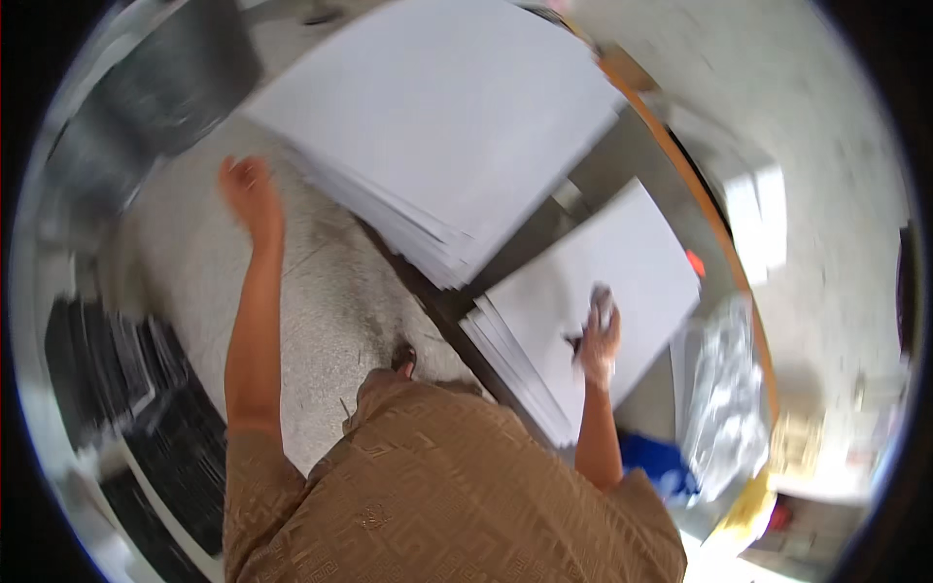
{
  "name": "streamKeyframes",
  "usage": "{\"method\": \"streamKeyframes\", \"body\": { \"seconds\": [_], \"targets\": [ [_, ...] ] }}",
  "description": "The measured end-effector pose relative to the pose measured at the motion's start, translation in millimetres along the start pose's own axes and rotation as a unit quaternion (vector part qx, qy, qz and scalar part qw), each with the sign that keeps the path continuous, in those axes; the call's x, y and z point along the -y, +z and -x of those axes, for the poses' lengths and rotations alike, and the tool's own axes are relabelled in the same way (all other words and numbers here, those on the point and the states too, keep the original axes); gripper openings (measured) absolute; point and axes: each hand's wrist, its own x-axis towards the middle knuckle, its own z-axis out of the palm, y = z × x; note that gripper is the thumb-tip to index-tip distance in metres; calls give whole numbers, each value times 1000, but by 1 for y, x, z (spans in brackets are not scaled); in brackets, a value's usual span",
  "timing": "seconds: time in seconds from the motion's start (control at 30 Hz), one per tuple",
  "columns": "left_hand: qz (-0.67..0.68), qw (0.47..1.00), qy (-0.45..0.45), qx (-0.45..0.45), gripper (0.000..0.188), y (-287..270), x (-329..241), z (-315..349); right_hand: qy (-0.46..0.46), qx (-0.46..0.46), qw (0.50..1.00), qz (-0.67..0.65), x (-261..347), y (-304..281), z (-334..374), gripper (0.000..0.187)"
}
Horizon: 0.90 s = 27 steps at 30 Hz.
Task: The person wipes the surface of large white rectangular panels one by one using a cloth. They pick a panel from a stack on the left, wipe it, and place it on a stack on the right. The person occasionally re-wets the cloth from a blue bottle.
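Observation:
On my right, a stack of white sheets point(632, 243) lies on the table, its layers fanned at the near left edge. Over this stack is my right hand point(600, 345), closed around a small dark and grey thing that is too blurred to name. A larger stack of white sheets point(457, 107) lies farther off, left of the smaller one. My left hand point(251, 189) hangs in the air beside the large stack's left corner, touching nothing that I can see. Motion smears its fingers, which look bent.
Grey wrapped rolls or drums point(160, 87) stand at the far left. Stacked black sheets point(126, 389) are at the lower left. Clear crumpled plastic point(724, 408) and a blue bundle point(659, 468) sit on the right, near the table's orange-brown edge point(671, 146).

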Motion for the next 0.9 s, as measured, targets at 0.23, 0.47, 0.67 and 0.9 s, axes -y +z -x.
{"method": "streamKeyframes", "body": {
  "seconds": [0.23, 0.47, 0.67, 0.9],
  "targets": [
    [73, 755, 319, 568, 29, -25, -22, 286, 212, -19, 970, -114, 56, -15, -9, 44],
    [1, 624, 460, 632, 54, 37, -19, 353, -58, -2, 994, 95, 80, 5, -17, 47],
    [58, 614, 440, 653, 61, 37, -5, 359, -116, 32, 985, 119, 87, 52, -16, 53],
    [135, 612, 454, 634, 53, 52, 28, 368, -116, 108, 976, 148, 73, 90, 3, 52]
  ]
}}
